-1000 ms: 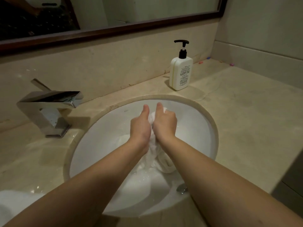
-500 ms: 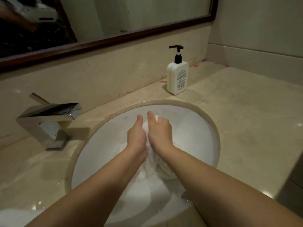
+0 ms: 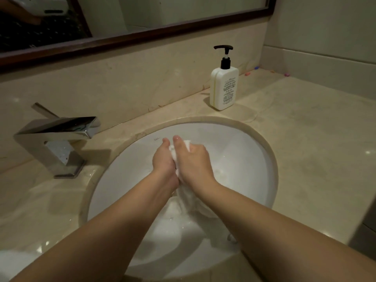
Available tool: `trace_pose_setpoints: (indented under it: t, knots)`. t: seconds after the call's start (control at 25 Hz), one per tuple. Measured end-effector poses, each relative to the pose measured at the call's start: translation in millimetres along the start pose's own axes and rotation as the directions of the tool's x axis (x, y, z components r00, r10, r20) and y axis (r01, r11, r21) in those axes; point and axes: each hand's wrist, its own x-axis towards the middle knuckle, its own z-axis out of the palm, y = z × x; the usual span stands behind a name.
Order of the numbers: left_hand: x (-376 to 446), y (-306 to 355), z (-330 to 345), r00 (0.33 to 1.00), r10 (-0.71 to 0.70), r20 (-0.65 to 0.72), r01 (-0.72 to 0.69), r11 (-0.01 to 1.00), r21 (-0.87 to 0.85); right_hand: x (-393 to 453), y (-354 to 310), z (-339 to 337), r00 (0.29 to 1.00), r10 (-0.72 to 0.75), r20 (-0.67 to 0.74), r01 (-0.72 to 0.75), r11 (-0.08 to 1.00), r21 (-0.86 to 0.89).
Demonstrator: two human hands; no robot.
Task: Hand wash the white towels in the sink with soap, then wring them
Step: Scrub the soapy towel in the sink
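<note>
Between the two hands, bunched tight, is the white towel (image 3: 184, 146). The left hand (image 3: 165, 162) and right hand (image 3: 193, 159) press together around it, fingers curled over the cloth and thumbs pointing away from the person, so only small folds show at the fingertips and in the seam between the palms. Below the wrists the rest of the towel hangs in a wet tail towards the bottom of the sink (image 3: 240, 159).

This looks like scrubbing or squeezing, and I cannot tell which. To do it well, the fists should work cloth against cloth, knuckles rolling in opposite directions, while staying low over the basin so drips land inside. Feeding the hanging tail up through the grip bit by bit would treat the whole length, not just the bunched end.

Beyond the right hand, on the counter, the soap bottle (image 3: 224, 86) stands upright, within reach if more lather is wanted. Beyond the left hand sits the tap (image 3: 59, 133), showing no flow of water.
</note>
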Motion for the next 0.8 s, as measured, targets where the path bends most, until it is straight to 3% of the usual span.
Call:
trace_pose_setpoints:
  t: [0.12,0.28,0.4,0.56,0.68,0.8]
  knots:
    - [-7,-2,3,0.998,-0.001,0.060,-0.003,0.997,0.072,7,-2,-8,0.991,0.037,-0.129,-0.037,0.999,0.004]
    - [-8,1,1,0.999,0.041,0.034,-0.041,0.999,0.017,-1,-2,2,0.999,-0.007,-0.045,0.004,0.998,-0.060]
    - [-13,-1,6,0.997,0.031,0.073,-0.038,0.995,0.089,10,-2,-8,0.982,0.078,-0.171,-0.076,0.997,0.014]
    - [-10,1,2,0.999,0.019,0.030,-0.019,1.000,0.017,2,-2,-3,1.000,-0.005,-0.012,0.005,1.000,0.014]
    - [-12,-2,4,0.998,0.038,0.044,-0.043,0.994,0.096,8,-2,-5,0.988,0.046,-0.150,-0.039,0.998,0.049]
    - [-9,-2,2,0.999,0.045,0.010,-0.045,0.998,0.031,1,-2,-2,0.999,0.015,-0.043,-0.015,1.000,0.010]
